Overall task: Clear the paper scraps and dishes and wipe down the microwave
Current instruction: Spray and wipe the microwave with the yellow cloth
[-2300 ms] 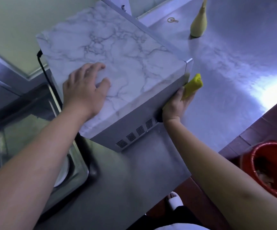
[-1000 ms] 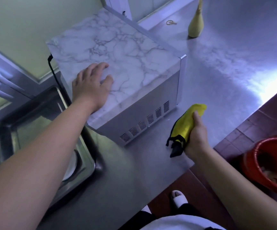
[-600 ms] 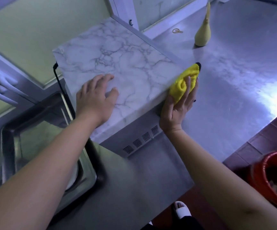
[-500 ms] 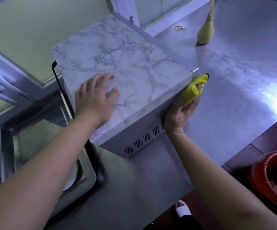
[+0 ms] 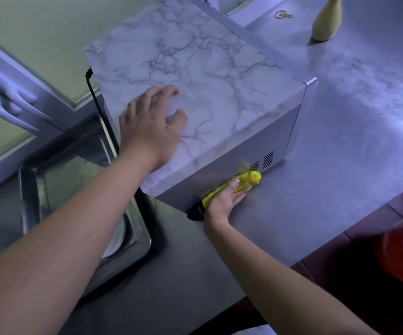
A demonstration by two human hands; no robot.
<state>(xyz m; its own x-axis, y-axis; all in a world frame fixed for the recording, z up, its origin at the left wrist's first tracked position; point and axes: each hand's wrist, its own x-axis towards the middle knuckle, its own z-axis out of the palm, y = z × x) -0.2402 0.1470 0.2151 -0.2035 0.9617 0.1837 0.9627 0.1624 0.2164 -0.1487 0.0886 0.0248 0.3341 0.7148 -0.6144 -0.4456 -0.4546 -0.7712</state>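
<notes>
Left hand [image 5: 152, 126], fingers loose, is resting atop the microwave [image 5: 207, 76]; right hand [image 5: 222, 201] is clutching a yellow cloth [image 5: 249, 181], seemingly against its near side.

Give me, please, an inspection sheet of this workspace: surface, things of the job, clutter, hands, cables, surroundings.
Surface: steel counter, dull, with smears in the light.
Job's things: microwave with marble-patterned top; yellow cloth against its lower side, by the vents; white dish in the sink, mostly hidden.
Clutter: pale bottle-shaped thing and small ring at the far side of the counter; paper scraps: nothing seen.
Hands: left hand rests on the microwave top; right hand grips the cloth.
Cables: black cable at the microwave's rear corner, running down.
Surroundings: sink on the left; red bucket on the floor, right.
</notes>
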